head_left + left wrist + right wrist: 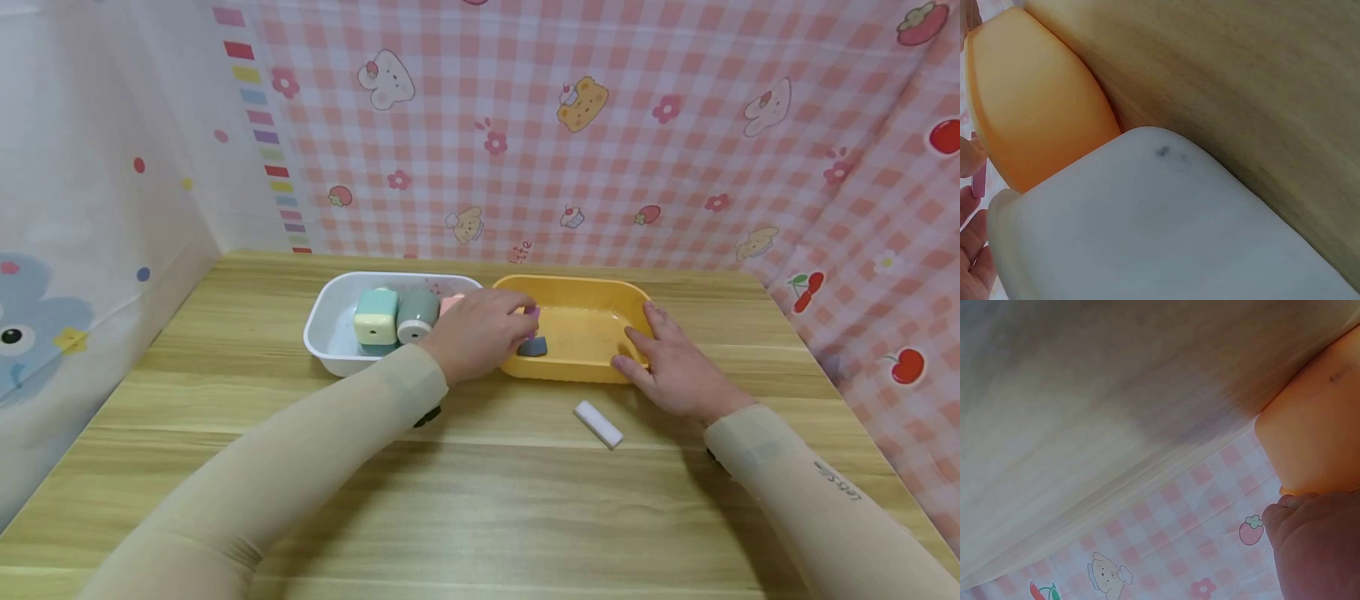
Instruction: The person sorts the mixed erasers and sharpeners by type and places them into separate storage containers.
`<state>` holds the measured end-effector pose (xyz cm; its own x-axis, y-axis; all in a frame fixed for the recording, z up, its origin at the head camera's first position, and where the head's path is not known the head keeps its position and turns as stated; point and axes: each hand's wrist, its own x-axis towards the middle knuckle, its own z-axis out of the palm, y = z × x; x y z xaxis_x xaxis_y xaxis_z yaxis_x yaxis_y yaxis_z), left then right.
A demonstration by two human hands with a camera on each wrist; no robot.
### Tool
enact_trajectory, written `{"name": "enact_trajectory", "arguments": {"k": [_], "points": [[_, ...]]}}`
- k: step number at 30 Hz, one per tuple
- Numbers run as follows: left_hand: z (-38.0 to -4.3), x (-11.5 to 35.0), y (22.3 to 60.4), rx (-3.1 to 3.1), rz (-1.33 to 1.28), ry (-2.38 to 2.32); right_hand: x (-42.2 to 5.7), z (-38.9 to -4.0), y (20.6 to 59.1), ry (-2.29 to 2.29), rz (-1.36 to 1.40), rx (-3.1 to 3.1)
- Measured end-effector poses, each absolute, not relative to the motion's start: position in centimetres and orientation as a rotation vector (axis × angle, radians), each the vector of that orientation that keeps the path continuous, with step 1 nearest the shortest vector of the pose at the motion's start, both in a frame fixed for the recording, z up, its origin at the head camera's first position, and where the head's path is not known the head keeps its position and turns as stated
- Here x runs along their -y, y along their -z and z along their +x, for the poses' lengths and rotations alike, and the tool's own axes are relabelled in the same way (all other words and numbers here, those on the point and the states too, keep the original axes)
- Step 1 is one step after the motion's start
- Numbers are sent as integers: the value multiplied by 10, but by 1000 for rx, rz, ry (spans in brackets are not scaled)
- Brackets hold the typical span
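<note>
My left hand (483, 332) is over the left end of the yellow tub (577, 373). It pinches a small purple block (532, 314), which looks pink in the left wrist view (979, 178), between thumb and fingers. Just below, a dark grey-blue block (533, 347) lies inside the tub. My right hand (678, 367) rests on the tub's right end, its fingers spread along the rim and partly over it. On the table in front lies a white oblong block (598, 424) like an eraser.
A white tub (330, 360) stands left of the yellow one, close beside it. Inside are a teal-and-cream pencil sharpener (377, 317), a grey-green one (417, 315) and a pink item (448, 303) partly hidden by my left hand. A patterned cloth (510, 100) hangs behind the wooden table (480, 500).
</note>
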<state>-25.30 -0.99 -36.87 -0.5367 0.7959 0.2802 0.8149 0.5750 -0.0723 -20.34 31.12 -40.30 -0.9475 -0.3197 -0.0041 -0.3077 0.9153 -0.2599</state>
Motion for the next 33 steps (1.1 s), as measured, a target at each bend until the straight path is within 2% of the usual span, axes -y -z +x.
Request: {"name": "enact_trajectory", "arguments": {"k": [33], "points": [[-263, -11, 372, 2634, -1305, -27, -312, -205, 405, 400, -500, -3026]]}}
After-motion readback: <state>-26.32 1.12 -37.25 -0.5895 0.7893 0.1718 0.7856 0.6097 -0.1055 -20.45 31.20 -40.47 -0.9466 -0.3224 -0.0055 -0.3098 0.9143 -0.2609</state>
